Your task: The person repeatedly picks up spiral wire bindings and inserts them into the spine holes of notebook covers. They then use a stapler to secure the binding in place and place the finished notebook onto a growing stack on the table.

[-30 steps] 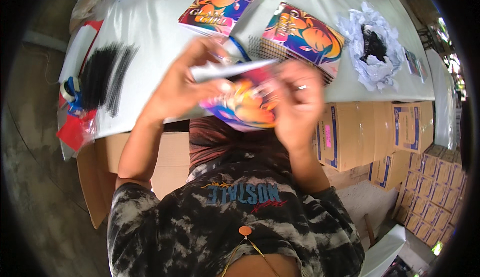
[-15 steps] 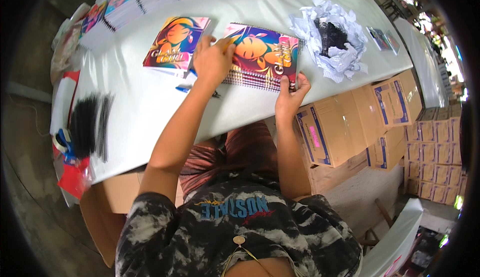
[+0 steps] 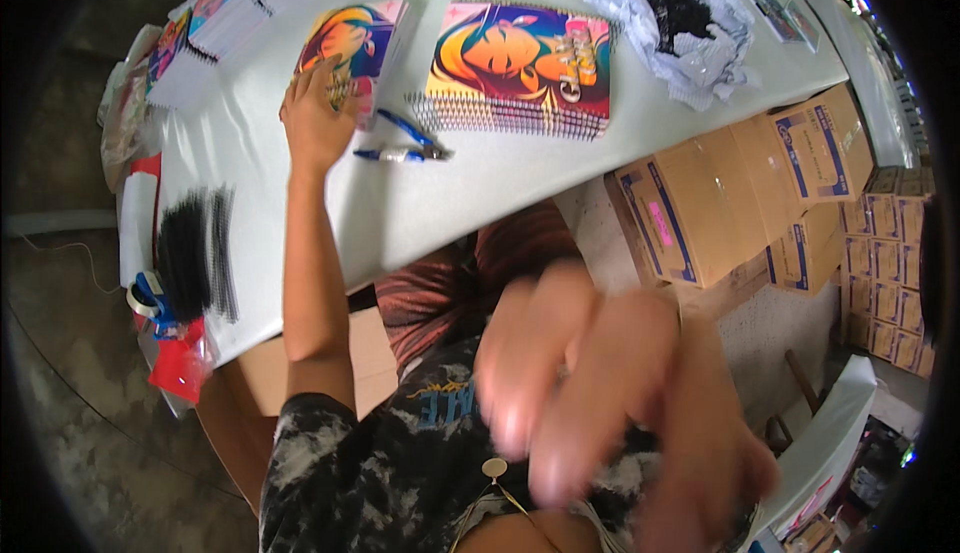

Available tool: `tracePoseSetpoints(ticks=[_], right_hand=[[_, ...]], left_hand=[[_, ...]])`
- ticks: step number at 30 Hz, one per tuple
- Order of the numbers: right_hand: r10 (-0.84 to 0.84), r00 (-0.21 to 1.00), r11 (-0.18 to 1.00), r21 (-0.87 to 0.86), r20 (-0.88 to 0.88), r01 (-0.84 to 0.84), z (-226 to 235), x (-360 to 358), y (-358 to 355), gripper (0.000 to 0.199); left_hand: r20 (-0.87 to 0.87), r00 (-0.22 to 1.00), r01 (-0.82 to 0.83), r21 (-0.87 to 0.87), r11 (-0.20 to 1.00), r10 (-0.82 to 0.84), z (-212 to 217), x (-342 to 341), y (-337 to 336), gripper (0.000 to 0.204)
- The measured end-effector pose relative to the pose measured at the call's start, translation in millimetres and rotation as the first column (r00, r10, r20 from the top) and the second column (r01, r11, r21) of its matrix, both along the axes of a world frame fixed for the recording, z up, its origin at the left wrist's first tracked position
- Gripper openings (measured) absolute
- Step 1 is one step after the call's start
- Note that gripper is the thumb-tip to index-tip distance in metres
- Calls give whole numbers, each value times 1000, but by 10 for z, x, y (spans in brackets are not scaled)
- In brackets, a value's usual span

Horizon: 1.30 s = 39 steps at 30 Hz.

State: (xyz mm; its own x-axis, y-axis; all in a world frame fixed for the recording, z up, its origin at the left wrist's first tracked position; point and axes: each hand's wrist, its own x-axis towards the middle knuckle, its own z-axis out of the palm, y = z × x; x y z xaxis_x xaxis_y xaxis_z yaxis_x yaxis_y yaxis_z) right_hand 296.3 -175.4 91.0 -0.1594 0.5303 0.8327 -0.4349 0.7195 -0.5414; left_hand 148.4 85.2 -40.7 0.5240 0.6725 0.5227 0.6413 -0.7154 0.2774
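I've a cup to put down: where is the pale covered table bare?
The table is bare between the thin black strips and left forearm, and in front of the colourful spiral-bound notebook stack, right of the blue-handled tool. Crowded: right of that stack, by crumpled whitish paper.

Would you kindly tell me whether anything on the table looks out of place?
The crumpled paper around a black heap, just right of the notebooks, looks untidy against their neat stack. I see no clear spill or damage.

Metallic lettering [image 3: 580, 58] marks the notebook stack [image 3: 500, 53] right of the left hand [image 3: 320, 118], blue lettering [image 3: 445, 406] the shirt [image 3: 365, 463] beside the right hand [image 3: 620, 393], a pink label [image 3: 660, 210] the cardboard box [image 3: 715, 203] beyond it.
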Motion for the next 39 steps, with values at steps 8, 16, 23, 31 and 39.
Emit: tracePoseSetpoints(ticks=[8, 16, 23, 31, 39], right_hand=[[199, 979, 978, 60, 48, -202, 347, -314, 42, 41], [225, 969, 972, 45, 103, -231, 393, -453, 106, 48], [-10, 918, 1000, -14, 395, 17, -133, -566, 412, 58], [-537, 530, 688, -22, 656, 725, -1015, -470, 503, 26], [-391, 872, 659, -572, 293, 488, -1953, -236, 698, 12]], left_hand=[[-247, 948, -199, 34, 979, 201, -257, -366, -285, 56], [-296, 952, -89, -29, 996, 76, -19, -626, -755, 42], [-240, 964, 48, -262, 964, -113, 519, -833, -1502, 31], [285, 958, 73, -156, 985, -26, 966, -1084, -1615, 57], [791, 545, 360, -520, 774, 278, -26, -1123, -1135, 66]])
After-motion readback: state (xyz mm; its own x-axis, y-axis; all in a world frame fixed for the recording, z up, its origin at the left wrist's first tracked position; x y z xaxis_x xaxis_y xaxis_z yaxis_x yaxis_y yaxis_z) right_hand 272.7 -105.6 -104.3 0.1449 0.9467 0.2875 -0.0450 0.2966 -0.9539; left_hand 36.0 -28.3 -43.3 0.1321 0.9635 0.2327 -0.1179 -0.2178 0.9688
